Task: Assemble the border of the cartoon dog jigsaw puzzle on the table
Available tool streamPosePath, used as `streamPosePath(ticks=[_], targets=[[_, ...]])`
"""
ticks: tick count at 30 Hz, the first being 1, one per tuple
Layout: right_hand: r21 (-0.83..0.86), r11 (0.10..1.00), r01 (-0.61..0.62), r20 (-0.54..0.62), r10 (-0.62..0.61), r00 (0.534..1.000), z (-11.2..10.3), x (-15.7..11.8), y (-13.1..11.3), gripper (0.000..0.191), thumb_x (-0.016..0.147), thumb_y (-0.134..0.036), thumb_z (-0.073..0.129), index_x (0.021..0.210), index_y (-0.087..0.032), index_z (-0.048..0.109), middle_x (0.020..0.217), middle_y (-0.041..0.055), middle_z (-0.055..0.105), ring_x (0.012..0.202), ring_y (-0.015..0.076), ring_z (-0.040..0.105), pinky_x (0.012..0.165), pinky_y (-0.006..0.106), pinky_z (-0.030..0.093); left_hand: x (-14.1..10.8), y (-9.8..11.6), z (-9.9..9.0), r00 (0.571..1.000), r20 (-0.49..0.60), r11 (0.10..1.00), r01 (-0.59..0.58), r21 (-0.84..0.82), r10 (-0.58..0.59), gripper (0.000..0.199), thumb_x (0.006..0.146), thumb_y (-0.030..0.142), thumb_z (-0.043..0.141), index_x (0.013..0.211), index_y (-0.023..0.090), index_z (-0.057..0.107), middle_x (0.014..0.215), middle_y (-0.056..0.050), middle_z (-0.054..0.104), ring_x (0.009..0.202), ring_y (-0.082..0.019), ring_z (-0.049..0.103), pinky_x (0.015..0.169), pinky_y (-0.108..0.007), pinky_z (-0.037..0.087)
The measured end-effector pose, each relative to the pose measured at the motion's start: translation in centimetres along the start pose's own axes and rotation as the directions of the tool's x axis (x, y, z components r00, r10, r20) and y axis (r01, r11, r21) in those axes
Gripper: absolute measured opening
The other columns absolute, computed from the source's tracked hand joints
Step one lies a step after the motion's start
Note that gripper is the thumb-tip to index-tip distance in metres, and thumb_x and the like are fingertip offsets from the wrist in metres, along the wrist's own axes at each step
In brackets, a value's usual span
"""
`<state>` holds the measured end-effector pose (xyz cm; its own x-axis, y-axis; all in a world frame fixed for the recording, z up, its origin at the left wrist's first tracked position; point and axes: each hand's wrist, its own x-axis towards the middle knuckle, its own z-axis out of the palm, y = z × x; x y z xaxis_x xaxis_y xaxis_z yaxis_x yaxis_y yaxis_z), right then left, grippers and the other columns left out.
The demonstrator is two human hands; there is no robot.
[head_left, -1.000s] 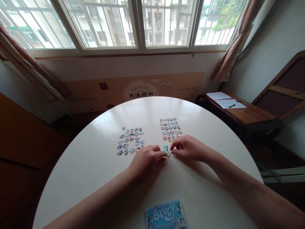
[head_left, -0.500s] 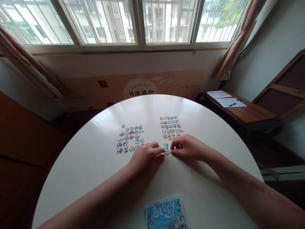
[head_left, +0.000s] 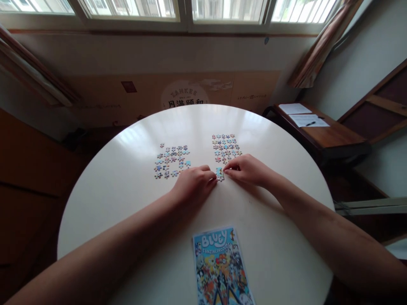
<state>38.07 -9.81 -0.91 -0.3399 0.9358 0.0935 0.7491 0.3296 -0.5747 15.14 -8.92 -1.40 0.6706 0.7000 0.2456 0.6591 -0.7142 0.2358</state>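
A small joined cluster of jigsaw puzzle pieces (head_left: 219, 173), light blue with orange and white, lies on the round white table (head_left: 178, 237). My left hand (head_left: 195, 181) has its fingers curled closed against the cluster's left edge. From the other side, my right hand (head_left: 246, 169) pinches at its right edge, thumb and forefinger close together. Loose puzzle pieces (head_left: 173, 159) are spread in rows beyond my left hand, which hides some of them. Another block of loose pieces (head_left: 225, 147) sits in rows just past my right hand.
A Bluey picture sheet (head_left: 219, 264) lies near the table's front. To the right, a wooden bench (head_left: 343, 131) carries papers (head_left: 308, 120) and a pen. Behind the table, a printed cardboard panel (head_left: 254, 87) leans below the window.
The camera view has tilted down, showing more of the Bluey sheet. My right fingers have drawn closer together beside the joined pieces; my left hand stays at their left side.
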Motion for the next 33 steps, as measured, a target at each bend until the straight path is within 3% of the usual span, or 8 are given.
streamPosePath(ticks=[19,23,26,29,33], targets=[[-0.044,0.999,-0.006,-0.035,0.005,0.999,0.1,0.1,-0.3,0.016,0.087,-0.023,0.067,0.091,-0.024,0.082,0.084,0.0023,0.079,0.077,0.0175,0.069,0.069,0.028,0.049,0.2,0.2,0.5,0.997,-0.061,0.998,-0.033,0.054,0.036,0.023,0.093,0.03,0.057,0.087,0.024,0.079,0.089,-0.003,0.075,0.07,-0.017,0.067,0.061,-0.028,0.047],[0.003,1.0,0.029,-0.099,-0.028,0.995,-0.6,-0.3,-0.2,0.017,0.088,-0.027,0.065,0.092,-0.023,0.082,0.084,0.0028,0.079,0.073,0.0178,0.069,0.066,0.029,0.05,-0.3,0.3,-0.6,0.993,-0.093,0.991,-0.064,0.121,0.076,0.027,0.096,0.033,0.055,0.083,0.021,0.076,0.085,-0.003,0.074,0.066,-0.016,0.065,0.056,-0.027,0.042],[0.036,0.999,0.034,-0.18,-0.027,0.983,-1.1,-0.7,-0.3,0.02,0.091,-0.031,0.063,0.096,-0.022,0.081,0.088,0.0042,0.079,0.068,0.0172,0.066,0.065,0.03,0.051,-0.2,-0.7,-2.8,0.983,-0.179,0.986,0.003,0.169,0.028,0.038,0.099,0.041,0.049,0.076,0.02,0.072,0.071,-0.003,0.07,0.057,-0.015,0.059,0.053,-0.027,0.036],[0.074,0.997,0.038,-0.239,-0.019,0.971,-1.5,-1.3,-0.9,0.021,0.092,-0.034,0.063,0.096,-0.023,0.081,0.086,0.0041,0.079,0.063,0.0162,0.064,0.062,0.03,0.051,0.2,-3.7,-6.1,0.93,-0.325,0.956,0.237,0.175,-0.171,0.044,0.099,0.046,0.046,0.068,0.021,0.066,0.055,-0.001,0.059,0.052,-0.015,0.051,0.054,-0.028,0.031],[0.143,0.988,0.06,-0.282,-0.017,0.959,-2.1,-2.0,-1.8,0.024,0.093,-0.04,0.063,0.099,-0.023,0.08,0.093,0.0064,0.079,0.073,0.0191,0.07,0.066,0.031,0.057,0.2,-10.2,-9.2,0.743,-0.499,0.818,0.565,0.109,-0.446,0.046,0.096,0.046,0.044,0.06,0.021,0.059,0.054,-0.002,0.054,0.056,-0.018,0.05,0.056,-0.031,0.026]])
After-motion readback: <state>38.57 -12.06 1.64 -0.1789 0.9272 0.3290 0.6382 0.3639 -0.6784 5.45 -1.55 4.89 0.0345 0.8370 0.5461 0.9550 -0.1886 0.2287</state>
